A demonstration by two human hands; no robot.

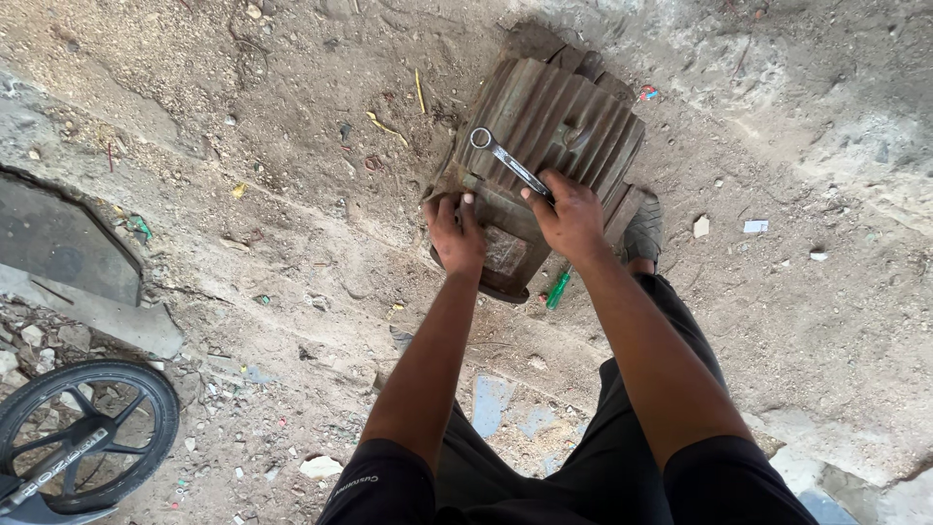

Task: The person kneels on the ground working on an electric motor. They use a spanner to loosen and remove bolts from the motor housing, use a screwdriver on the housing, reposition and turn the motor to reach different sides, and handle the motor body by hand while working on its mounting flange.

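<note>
Spanner (507, 161) lies across the ribbed motor housing (564, 117), its ring end up and away from my right hand (573, 219), long axis running diagonally back into that fist; right hand grasps its near end; left hand (455, 236) presses on the housing's end just beside, fingers curled, holding no tool; what the ring end sits on is too small to tell; a green-handled screwdriver (558, 288) is half hidden under my right wrist.

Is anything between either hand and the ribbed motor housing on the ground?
Nothing visible. The left hand rests directly on the motor housing at its near end, and the right hand holds a ring spanner lying across the ribs. A green-handled tool lies beside it, clear.
</note>
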